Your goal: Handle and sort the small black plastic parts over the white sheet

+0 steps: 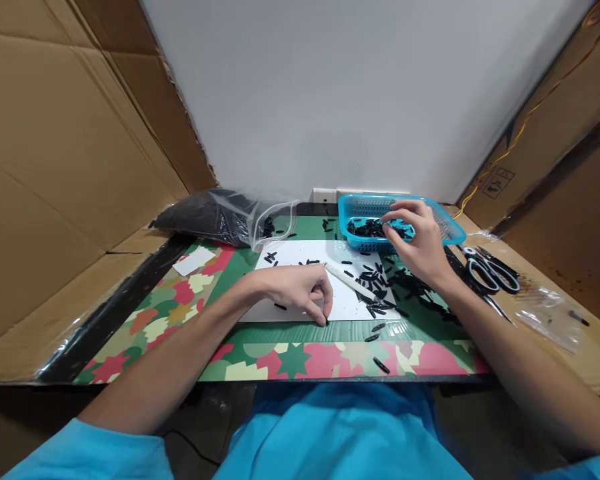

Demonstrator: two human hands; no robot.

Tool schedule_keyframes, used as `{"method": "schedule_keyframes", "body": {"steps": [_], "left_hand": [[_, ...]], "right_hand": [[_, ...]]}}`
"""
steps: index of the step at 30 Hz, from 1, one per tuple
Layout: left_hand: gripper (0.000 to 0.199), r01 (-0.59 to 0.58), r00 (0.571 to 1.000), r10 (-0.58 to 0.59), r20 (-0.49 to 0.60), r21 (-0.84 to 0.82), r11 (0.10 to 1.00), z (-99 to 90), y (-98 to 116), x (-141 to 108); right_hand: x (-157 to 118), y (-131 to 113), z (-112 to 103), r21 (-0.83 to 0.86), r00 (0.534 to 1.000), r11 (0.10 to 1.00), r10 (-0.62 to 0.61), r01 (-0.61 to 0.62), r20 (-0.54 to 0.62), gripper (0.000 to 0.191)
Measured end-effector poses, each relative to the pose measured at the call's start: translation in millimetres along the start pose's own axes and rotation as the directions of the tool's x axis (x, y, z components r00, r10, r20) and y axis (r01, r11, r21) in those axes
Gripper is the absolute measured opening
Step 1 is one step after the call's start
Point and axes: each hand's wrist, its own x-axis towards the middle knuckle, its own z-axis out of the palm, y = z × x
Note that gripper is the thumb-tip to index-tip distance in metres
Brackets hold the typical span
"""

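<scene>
Near the front edge of a white sheet (300, 311), my left hand (303, 290) pinches a small black piece (327, 323), mostly hidden by the fingertips. My right hand (420, 243) hovers at the front of a blue plastic basket (450, 230), thumb and fingers curved and apart, with nothing visible between them. Inside the basket lies a heap of small black elongated pieces (367, 228). More black pieces (370, 280) are scattered over the right part of the sheet. A pale, slim, pointed tool (353, 283) rests slantwise among them.
A clear bag (210, 217) full of dark material lies at the back left. Scissors (490, 272) and a small plastic bag (550, 320) sit at the right. Loose black pieces (381, 365) reach the patterned front border. Cardboard walls (70, 147) flank the table.
</scene>
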Motion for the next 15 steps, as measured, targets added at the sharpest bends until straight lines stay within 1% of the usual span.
{"method": "schedule_keyframes", "body": {"steps": [2,3,5,6,8,9,10,12,15], "left_hand": [[0.025,-0.015,0.999,0.014,-0.043,-0.026,1.0,-1.8,2,1],[0.026,-0.025,0.996,0.022,-0.088,-0.038,0.999,-2.6,3,2],[0.03,-0.049,0.971,0.034,-0.236,-0.056,0.997,-3.5,5,5],[0.032,-0.06,0.946,0.034,-0.323,-0.071,0.996,-3.5,6,7],[0.034,-0.083,0.883,0.01,-0.469,-0.135,0.987,-2.3,7,10],[0.034,-0.098,0.858,-0.011,-0.513,-0.184,0.978,-1.2,7,11],[0.035,-0.117,0.843,-0.031,-0.537,-0.24,0.964,0.1,7,12],[0.036,-0.152,0.843,-0.063,-0.534,-0.349,0.925,3.2,8,13],[0.042,-0.177,0.861,-0.092,-0.501,-0.463,0.869,7.7,10,13]], "right_hand": [[-2,-8,2,0.146,0.996,0.989,0.009,-0.022,0.088,0.01],[-4,-12,3,0.217,0.988,0.976,-0.011,-0.023,0.155,0.01],[-7,-20,5,0.306,0.955,0.952,-0.106,0.016,0.278,0.009],[-10,-24,6,0.321,0.935,0.945,-0.168,0.063,0.311,0.008],[-13,-32,8,0.314,0.903,0.932,-0.286,0.184,0.319,0.005],[-15,-35,8,0.31,0.889,0.92,-0.337,0.241,0.309,0.004],[-15,-39,9,0.312,0.877,0.905,-0.381,0.289,0.294,0.005],[-16,-43,9,0.318,0.862,0.88,-0.438,0.354,0.253,0.007],[-16,-43,9,0.3,0.87,0.875,-0.448,0.38,0.204,0.008]]}}
